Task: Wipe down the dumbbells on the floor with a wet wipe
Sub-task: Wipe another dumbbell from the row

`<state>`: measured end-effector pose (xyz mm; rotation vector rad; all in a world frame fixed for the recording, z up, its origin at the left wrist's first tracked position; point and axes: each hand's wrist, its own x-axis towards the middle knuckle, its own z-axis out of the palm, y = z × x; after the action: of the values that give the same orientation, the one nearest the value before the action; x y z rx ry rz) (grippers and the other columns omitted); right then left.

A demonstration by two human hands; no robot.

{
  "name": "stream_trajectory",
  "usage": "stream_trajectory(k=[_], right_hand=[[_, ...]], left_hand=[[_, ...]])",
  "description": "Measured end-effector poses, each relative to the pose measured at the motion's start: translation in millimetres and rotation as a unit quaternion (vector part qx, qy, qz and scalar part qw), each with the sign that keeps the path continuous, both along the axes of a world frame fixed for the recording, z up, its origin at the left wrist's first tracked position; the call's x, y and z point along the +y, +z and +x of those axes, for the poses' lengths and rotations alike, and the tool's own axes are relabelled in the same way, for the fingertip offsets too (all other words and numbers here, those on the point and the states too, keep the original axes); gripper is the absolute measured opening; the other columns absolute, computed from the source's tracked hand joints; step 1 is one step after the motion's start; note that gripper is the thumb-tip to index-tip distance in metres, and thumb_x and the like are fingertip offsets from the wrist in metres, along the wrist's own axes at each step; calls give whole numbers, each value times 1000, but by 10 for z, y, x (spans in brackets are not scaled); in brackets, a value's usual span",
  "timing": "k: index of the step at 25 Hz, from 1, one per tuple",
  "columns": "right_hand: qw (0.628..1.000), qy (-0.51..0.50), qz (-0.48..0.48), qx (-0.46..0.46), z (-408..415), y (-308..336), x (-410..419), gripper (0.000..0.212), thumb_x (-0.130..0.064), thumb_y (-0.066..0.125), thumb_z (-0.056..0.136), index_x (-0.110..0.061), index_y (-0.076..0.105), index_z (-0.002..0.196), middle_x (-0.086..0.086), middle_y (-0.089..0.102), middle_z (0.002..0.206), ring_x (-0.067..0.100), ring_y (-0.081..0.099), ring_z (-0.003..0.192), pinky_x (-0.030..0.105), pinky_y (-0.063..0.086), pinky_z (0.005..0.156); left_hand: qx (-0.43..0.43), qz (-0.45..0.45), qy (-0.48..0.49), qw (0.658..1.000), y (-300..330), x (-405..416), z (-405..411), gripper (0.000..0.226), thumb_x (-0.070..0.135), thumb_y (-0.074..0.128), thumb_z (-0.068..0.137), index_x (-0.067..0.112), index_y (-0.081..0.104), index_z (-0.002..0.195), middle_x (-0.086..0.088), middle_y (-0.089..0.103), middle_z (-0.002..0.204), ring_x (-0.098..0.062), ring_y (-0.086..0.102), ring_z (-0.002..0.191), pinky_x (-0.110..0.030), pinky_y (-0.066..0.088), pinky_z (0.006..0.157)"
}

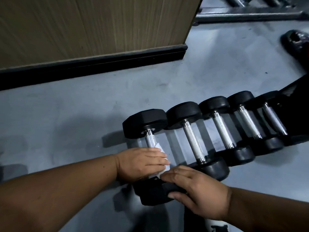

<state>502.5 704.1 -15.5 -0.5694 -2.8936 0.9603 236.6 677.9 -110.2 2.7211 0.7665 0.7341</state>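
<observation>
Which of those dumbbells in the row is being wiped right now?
The leftmost dumbbell: the left hand presses the white wipe on its handle; the others lie untouched.

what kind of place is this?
Likely a gym: a row of dumbbells on a grey floor, and a dark metal equipment frame at the top right.
</observation>
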Motion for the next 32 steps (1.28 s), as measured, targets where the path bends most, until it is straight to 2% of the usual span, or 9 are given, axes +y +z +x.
stream_trajectory(k=[4,7,10,14,19,21,24,29,32], right_hand=[[997,-81,2,11,-189,73,-143,26,-35,57,103,-15,69,114,0,70,106,15,62,102,18,45,98],[988,-152,30,9,-411,28,-279,32,-40,53,103,-17,70,88,-1,68,88,19,63,85,32,53,84],[968,-243,64,5,-589,21,-400,39,-49,53,96,-21,62,70,-3,67,76,19,63,78,30,53,74],[910,-401,51,-95,-845,83,-424,51,-54,44,97,-17,68,74,2,72,80,22,67,82,29,41,66],[884,-425,174,85,-803,-87,-569,39,-34,52,91,-22,46,54,-2,53,54,23,53,53,26,24,56],[872,-435,185,122,-773,-119,-561,40,-30,54,92,-21,44,55,-2,49,54,23,50,52,23,21,58],[869,-428,192,159,-760,-160,-600,34,-27,57,91,-19,50,58,-1,53,59,23,51,55,26,36,58],[908,-322,218,157,-560,-290,-666,32,-37,60,91,-11,55,71,5,50,73,28,45,63,39,40,59],[906,-309,234,169,-528,-359,-674,32,-34,57,93,-9,60,73,7,54,75,29,46,64,43,43,59]], left_hand=[[-15,-9,30,999,8,-73,135,35,20,44,109,3,69,126,-14,66,134,-30,57,125,-40,37,119],[-25,-57,45,997,-7,-119,164,36,17,44,104,0,69,124,-17,66,134,-29,52,132,-36,24,126],[-31,-143,85,986,45,-178,146,43,14,48,96,-2,60,134,-18,64,136,-24,50,133,-24,18,126],[-26,-181,123,975,112,-250,87,56,26,49,98,7,50,150,-10,51,154,-21,42,146,-20,20,124],[5,-42,116,992,31,80,-177,47,5,65,95,0,58,141,-15,49,156,-32,40,149,-49,35,120],[-3,-69,133,989,-73,-24,-83,41,14,51,106,3,54,145,-13,46,158,-29,36,151,-45,29,124],[8,-108,57,992,-117,-274,47,47,36,36,113,13,45,153,1,41,162,-10,29,153,-33,22,127],[-11,-60,154,986,-39,60,-149,51,-1,51,96,-3,51,147,-19,43,159,-34,35,152,-55,34,120],[-8,-62,41,997,-145,-303,44,61,6,52,95,5,37,155,-5,25,170,-29,25,156,-46,23,127]])
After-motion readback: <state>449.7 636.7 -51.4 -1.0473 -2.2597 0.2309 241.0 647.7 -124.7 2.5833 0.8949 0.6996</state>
